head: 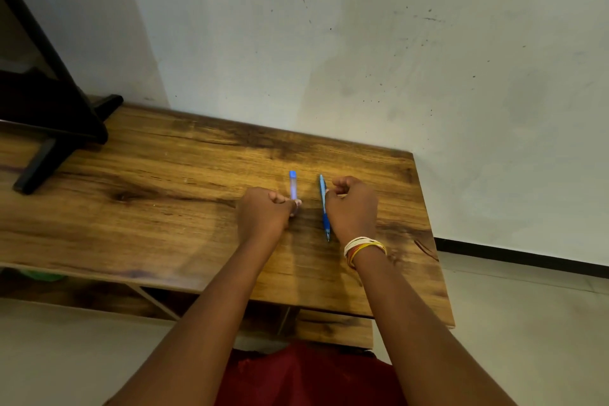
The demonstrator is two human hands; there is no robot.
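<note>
The left hand (263, 212) is curled, its fingertips pinching the near end of a pen cap (293, 186) that points away toward the wall. The right hand (351, 208) is curled too, thumb and fingers apparently pinching the blue pen (324, 208) at mid-barrel, though the contact is partly hidden. Cap and pen run side by side, apart, over the wooden table (148, 181), toward its right end. A black stand (49, 128) sits at the table's left far corner, against a pale wall (362, 43).

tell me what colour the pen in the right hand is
Blue, with a darker blue grip; the pen shows best in the head view.
</note>
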